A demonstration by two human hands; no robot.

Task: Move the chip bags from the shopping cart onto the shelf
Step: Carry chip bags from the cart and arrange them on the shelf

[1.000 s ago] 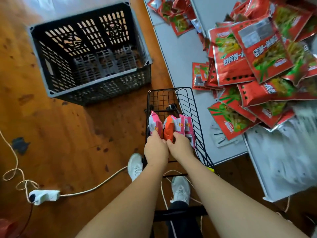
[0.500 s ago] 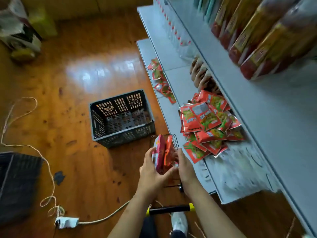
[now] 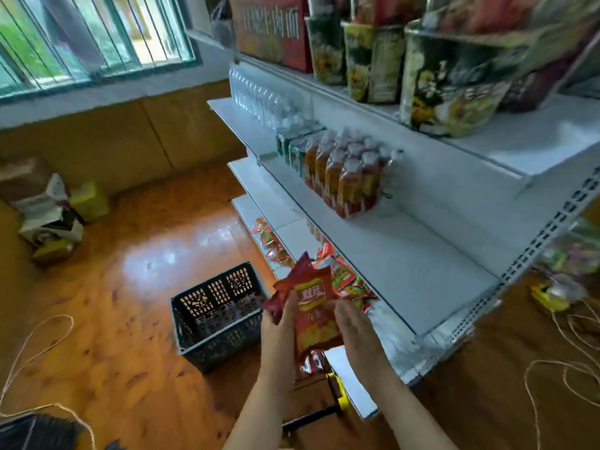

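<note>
I hold a small stack of red and pink chip bags (image 3: 313, 316) upright in front of me, between both hands. My left hand (image 3: 279, 329) grips the stack's left side and my right hand (image 3: 355, 332) presses against its right side. The bags hover just left of the white shelf (image 3: 406, 264), below the level of its bare middle board. Of the shopping cart, only the black handle bar with a yellow end (image 3: 334, 394) shows under my forearms; its basket is hidden.
A black plastic crate (image 3: 217, 313) stands on the wooden floor left of my hands. Red snack packets (image 3: 347, 280) lie on the lower shelf. Bottles and packets (image 3: 347, 177) fill the shelf's far part. Boxes (image 3: 52, 216) and string lie about.
My hands have lifted the chip bags out of the cart and up toward the shelf. My view has swung up from the cart to the shelves and window.
</note>
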